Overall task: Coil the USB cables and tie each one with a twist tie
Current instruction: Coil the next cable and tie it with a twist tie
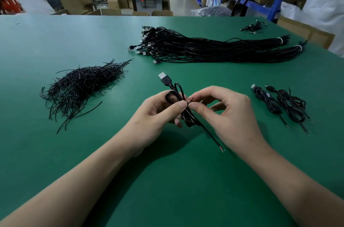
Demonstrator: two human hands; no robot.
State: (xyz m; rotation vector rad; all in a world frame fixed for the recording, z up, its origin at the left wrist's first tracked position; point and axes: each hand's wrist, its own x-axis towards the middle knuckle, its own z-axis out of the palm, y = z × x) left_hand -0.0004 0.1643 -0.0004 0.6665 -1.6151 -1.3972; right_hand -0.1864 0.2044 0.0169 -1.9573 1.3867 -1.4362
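USB cable [188,118] coiled, held just above the bench [55,40] centre, plug pointing away | pile of twist ties [81,87] lay left, loose cable bundle [204,50] beyond, two tied coils [291,105] right | your left hand [158,113] fingers curled round the coil, thumb on top | your right hand [229,115] fingers pinched the twist tie [190,100] at the coil's middle

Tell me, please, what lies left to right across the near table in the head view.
A pile of twist ties → left hand → coiled USB cable it grips → right hand pinching the twist tie → two coiled cables.
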